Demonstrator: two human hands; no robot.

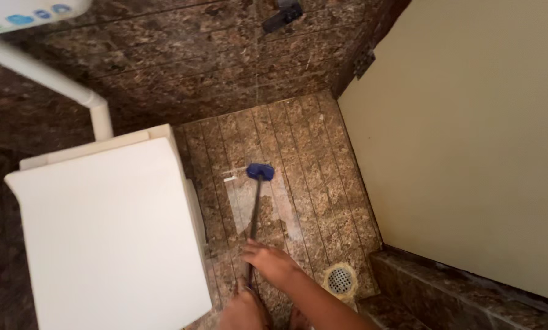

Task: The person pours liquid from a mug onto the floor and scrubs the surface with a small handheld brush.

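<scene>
Both hands, right (272,261) and left (244,308), grip the brush (260,172) handle between cistern (109,232) and door (469,140); left hand cropped.

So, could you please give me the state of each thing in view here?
Brush: blue head down on the floor, handle slanting up to the hands.
Right hand: gripping the handle.
Left hand: gripping the handle lower down.
Floor tiles: wet, shiny patch by the brush.
Floor drain: grate in place.
Toilet tank lid: closed.
</scene>
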